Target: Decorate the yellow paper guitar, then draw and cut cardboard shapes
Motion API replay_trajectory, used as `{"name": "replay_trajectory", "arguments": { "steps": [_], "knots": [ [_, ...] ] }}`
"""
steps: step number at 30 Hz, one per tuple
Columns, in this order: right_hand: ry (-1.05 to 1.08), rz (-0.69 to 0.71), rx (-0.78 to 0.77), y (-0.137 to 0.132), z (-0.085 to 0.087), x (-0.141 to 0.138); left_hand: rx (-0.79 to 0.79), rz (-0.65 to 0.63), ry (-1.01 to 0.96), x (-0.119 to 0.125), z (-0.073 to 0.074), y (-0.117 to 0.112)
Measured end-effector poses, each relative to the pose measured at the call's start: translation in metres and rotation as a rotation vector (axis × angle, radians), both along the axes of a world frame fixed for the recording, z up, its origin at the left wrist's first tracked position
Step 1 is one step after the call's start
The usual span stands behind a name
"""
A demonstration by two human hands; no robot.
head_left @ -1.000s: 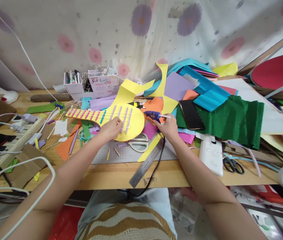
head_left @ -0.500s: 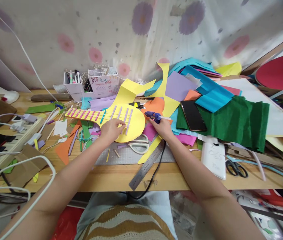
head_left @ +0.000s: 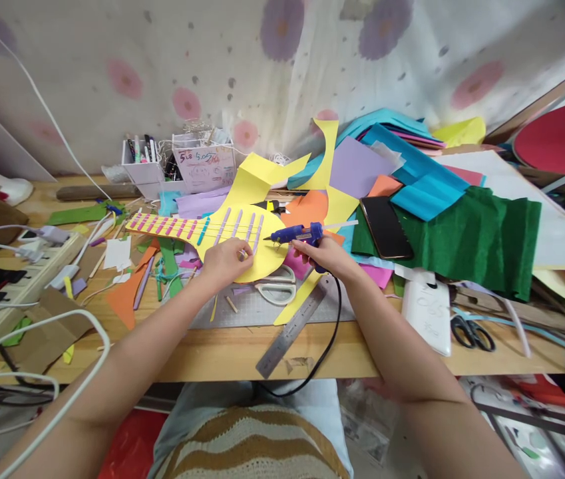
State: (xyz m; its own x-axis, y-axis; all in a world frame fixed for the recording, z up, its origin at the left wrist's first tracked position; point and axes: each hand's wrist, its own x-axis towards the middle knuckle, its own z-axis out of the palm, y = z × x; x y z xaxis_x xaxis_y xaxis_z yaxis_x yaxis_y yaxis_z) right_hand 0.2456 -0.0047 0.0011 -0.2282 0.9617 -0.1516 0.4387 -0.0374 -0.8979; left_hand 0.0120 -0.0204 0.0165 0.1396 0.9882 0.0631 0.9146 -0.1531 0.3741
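Note:
A yellow paper guitar (head_left: 267, 263) lies across the middle of the table, with pink, teal and lilac strips over its neck and body and thin strings along it. My left hand (head_left: 229, 258) rests on the lower body, thumb and fingertips pinched beside the lilac strips (head_left: 258, 233); what they hold is too small to make out. In my right hand (head_left: 325, 253) is a blue hot glue gun (head_left: 295, 233), its nozzle pointing left over the guitar's right edge and a clear glue stick out its back. White-handled scissors (head_left: 278, 287) lie just below the guitar.
A metal ruler (head_left: 289, 332) lies near the front edge beside the glue gun's black cord (head_left: 329, 346). To the right are a phone (head_left: 386, 228), green felt (head_left: 482, 246) and black scissors (head_left: 472, 334). Pen boxes (head_left: 202, 166) stand behind; a power strip (head_left: 47, 286) is left.
My right hand has lifted the glue gun and closed round its handle, bringing the nozzle left over the guitar. My left hand stays pinched at nearly the same spot.

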Motion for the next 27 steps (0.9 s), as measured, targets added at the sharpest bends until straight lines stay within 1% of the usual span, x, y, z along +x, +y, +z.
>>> {"name": "replay_trajectory", "arguments": {
  "steps": [4, 7, 10, 12, 19, 27],
  "knots": [
    [-0.032, 0.016, -0.046, 0.003, 0.005, -0.007, 0.029, -0.045, -0.017, 0.0, -0.002, 0.0],
    [-0.053, -0.001, -0.093, 0.003, 0.015, -0.014, 0.025, -0.076, -0.016, 0.001, -0.002, 0.0],
    [-0.088, -0.016, -0.131, 0.002, 0.025, -0.02, 0.013, -0.075, -0.024, 0.002, -0.003, -0.001],
    [-0.109, -0.018, -0.139, 0.002, 0.029, -0.021, 0.012, -0.078, -0.032, 0.002, -0.003, -0.002],
    [-0.136, -0.012, -0.129, 0.003, 0.027, -0.019, 0.026, -0.106, 0.012, 0.004, -0.003, -0.003],
    [-0.23, 0.012, -0.132, 0.004, 0.035, -0.023, -0.042, -0.036, -0.007, 0.006, -0.005, -0.002]
  ]
}}
